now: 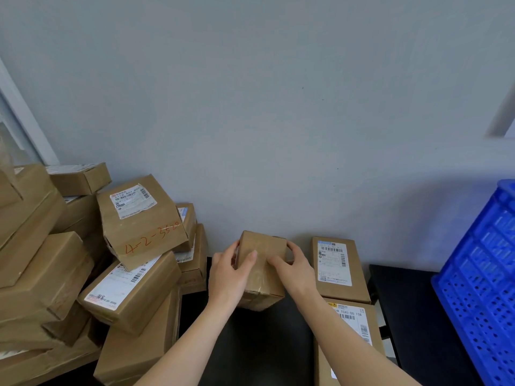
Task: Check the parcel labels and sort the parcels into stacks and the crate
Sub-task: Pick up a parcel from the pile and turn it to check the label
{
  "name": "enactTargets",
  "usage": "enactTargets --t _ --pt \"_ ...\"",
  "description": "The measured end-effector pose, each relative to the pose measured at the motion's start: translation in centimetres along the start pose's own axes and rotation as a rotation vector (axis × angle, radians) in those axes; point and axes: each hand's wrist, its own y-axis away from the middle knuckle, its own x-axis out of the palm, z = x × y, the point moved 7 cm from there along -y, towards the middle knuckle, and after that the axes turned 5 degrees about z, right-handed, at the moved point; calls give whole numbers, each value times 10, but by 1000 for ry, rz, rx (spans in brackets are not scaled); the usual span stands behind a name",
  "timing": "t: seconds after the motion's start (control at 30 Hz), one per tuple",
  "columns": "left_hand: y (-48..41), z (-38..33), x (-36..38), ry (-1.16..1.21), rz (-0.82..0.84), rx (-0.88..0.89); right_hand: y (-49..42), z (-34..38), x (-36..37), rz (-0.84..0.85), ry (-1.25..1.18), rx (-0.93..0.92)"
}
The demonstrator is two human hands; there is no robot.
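Grey wall point(278, 107) behind and dark tabletop point(259, 344) below frame a two-handed hold. The left hand point(230, 274) and right hand point(296, 271) clamp a small brown parcel point(264, 246) from its opposite sides, thumbs laid over the top face and fingers wrapped around the far edges. Its long axis runs away from the person, toward the wall. The upward face shows tape but no label I can read, so the label probably sits on a hidden side. Whether the near end rests on the tabletop I cannot tell.

Just right of the grip lie two labelled parcels point(338, 274), label up. Well beyond them stands the blue crate point(479, 288), on the right hand's side. Left of the grip is the loose pile point(139, 227), nearer the left hand.
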Motion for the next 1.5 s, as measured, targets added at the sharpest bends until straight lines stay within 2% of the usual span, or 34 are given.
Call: enactTargets --t 0.2,0.43,0.63,0.97,1.5 --pt "-4 10 2 -88 -8 -37 1 -3 2 15 84 16" --pt "-12 31 12 -146 114 -145 0 -12 19 138 47 52" --pt "-18 37 13 2 160 -204 -6 -18 30 203 -26 89" --pt "-16 32 11 191 181 -203 -9 -22 38 203 -39 104" --pt "-10 24 -1 216 218 -236 -14 -21 50 239 -15 153"
